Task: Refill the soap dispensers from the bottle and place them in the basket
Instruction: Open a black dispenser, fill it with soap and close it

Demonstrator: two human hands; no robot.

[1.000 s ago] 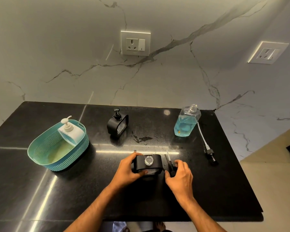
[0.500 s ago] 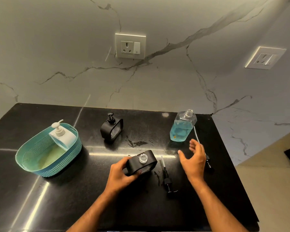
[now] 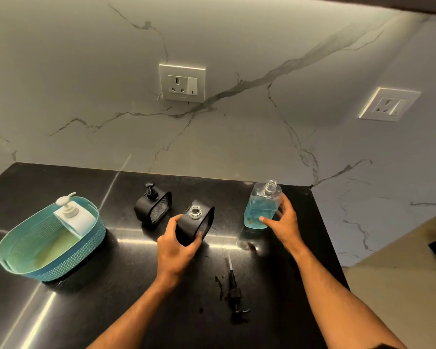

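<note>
My left hand [image 3: 174,248] grips a black soap dispenser [image 3: 195,224] with its neck uncapped, holding it tilted just above the black counter. My right hand [image 3: 282,220] is wrapped around the clear refill bottle [image 3: 259,207], which holds blue soap, has no cap and stands on the counter. The black pump [image 3: 234,290] of the held dispenser lies loose on the counter near me. A second black dispenser [image 3: 152,205] stands capped behind my left hand. A white dispenser [image 3: 73,217] sits inside the teal basket [image 3: 25,263] at the left.
Small wet smears lie on the black counter [image 3: 111,285] beside the loose pump. The marble wall with two sockets rises behind. The counter's right edge drops off just past the bottle.
My right hand let go of the pump, reached right and back, and closed around the refill bottle. My left hand carried the open dispenser further from me, toward the bottle.
</note>
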